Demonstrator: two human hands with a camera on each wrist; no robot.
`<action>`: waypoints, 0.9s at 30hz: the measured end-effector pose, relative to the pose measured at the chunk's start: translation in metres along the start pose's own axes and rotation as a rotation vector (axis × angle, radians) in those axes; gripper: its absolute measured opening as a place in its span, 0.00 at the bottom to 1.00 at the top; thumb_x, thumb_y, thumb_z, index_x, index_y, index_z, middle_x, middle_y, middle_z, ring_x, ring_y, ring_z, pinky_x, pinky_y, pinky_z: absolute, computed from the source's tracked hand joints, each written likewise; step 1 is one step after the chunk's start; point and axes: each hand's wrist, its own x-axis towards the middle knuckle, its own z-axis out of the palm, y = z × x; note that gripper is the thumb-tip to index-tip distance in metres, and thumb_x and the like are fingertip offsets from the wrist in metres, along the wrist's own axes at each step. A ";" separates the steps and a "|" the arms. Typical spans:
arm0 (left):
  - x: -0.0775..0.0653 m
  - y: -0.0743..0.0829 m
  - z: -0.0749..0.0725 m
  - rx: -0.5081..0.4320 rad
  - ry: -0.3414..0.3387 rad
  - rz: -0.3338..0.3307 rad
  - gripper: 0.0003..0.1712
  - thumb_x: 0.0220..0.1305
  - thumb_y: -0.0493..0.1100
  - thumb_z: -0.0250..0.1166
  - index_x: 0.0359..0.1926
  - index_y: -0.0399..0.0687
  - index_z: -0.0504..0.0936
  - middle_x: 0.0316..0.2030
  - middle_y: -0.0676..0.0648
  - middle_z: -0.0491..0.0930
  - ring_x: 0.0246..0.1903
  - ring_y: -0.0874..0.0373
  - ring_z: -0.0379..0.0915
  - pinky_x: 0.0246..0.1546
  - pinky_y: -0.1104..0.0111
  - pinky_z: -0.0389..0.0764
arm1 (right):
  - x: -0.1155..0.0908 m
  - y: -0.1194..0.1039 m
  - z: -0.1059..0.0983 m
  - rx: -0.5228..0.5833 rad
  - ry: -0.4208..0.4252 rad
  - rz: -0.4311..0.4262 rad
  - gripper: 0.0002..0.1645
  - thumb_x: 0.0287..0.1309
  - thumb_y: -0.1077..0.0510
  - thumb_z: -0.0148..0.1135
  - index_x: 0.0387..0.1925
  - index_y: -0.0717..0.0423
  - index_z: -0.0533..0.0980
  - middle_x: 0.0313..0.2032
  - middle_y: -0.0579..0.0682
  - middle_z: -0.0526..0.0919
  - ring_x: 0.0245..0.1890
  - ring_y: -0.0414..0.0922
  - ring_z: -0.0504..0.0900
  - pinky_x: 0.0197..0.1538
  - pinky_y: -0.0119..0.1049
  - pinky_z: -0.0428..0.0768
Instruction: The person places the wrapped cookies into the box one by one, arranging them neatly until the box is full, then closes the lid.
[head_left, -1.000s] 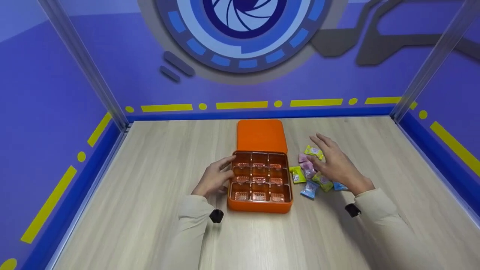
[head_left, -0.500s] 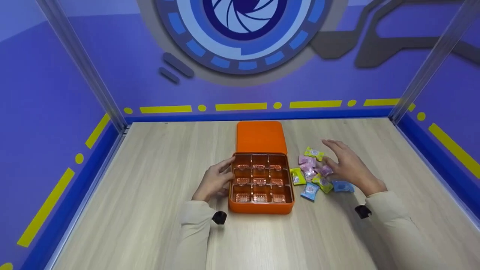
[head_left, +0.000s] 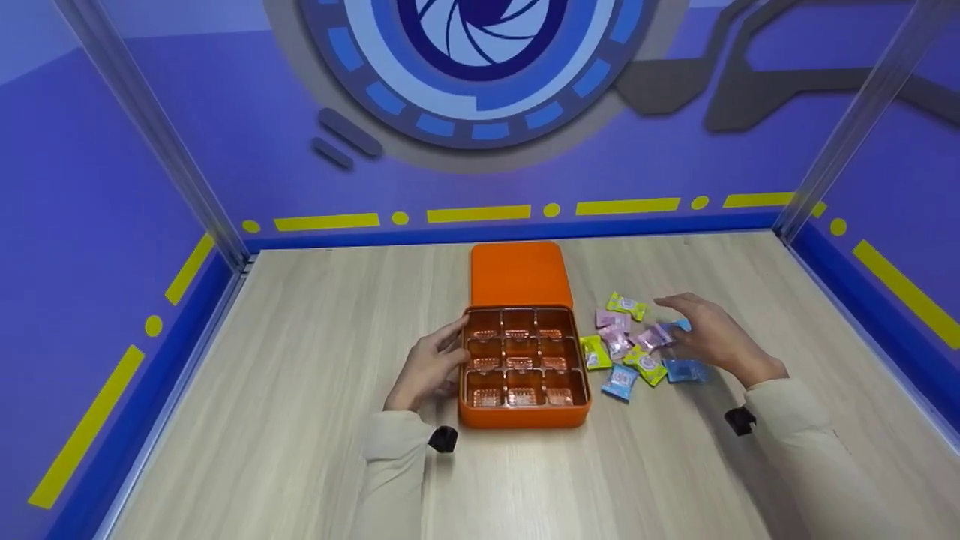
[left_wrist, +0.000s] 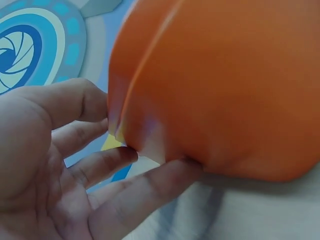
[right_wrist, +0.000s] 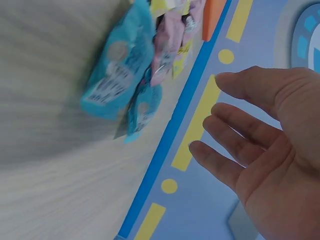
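Note:
An orange box [head_left: 523,418] lies on the table with its inner tray of several compartments facing up. My left hand [head_left: 427,367] is at the box's left side, its fingertips touching the wall. The left wrist view shows the thumb and fingertips against the orange wall [left_wrist: 240,100]. Right of the box is a loose pile of wrapped candies, among them a yellow candy [head_left: 595,352], a pink candy [head_left: 615,341] and a blue candy [head_left: 620,382]. My right hand [head_left: 716,337] hovers at the pile's right side. Its fingers are spread with nothing between them in the right wrist view.
The orange lid [head_left: 520,274] lies directly behind the box. A light wooden table [head_left: 322,322] bears everything. Purple-blue walls [head_left: 375,180] with yellow marks close in the back and sides.
My right hand has moved right and a little toward me, off the candies, uncovering a pink candy and blue candies at the pile's right. My left hand stays at the box.

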 end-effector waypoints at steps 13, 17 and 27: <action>-0.001 -0.004 0.000 -0.021 -0.021 0.048 0.37 0.70 0.35 0.64 0.79 0.51 0.71 0.76 0.40 0.68 0.74 0.42 0.65 0.51 0.56 0.87 | -0.002 0.025 0.008 -0.034 -0.071 0.040 0.29 0.63 0.69 0.72 0.64 0.69 0.78 0.62 0.70 0.80 0.65 0.70 0.75 0.67 0.69 0.70; -0.001 -0.004 0.000 -0.030 -0.018 0.043 0.37 0.70 0.35 0.65 0.79 0.51 0.71 0.75 0.40 0.68 0.74 0.42 0.64 0.49 0.59 0.87 | -0.002 0.029 0.010 -0.025 -0.076 0.026 0.25 0.62 0.70 0.71 0.61 0.68 0.80 0.59 0.67 0.83 0.62 0.68 0.78 0.66 0.69 0.73; -0.001 -0.004 -0.001 -0.019 -0.016 0.030 0.37 0.70 0.36 0.65 0.79 0.53 0.71 0.75 0.39 0.68 0.73 0.41 0.65 0.44 0.59 0.88 | -0.001 0.035 0.012 -0.040 -0.067 0.012 0.23 0.62 0.71 0.71 0.60 0.66 0.82 0.57 0.65 0.84 0.61 0.67 0.79 0.65 0.69 0.74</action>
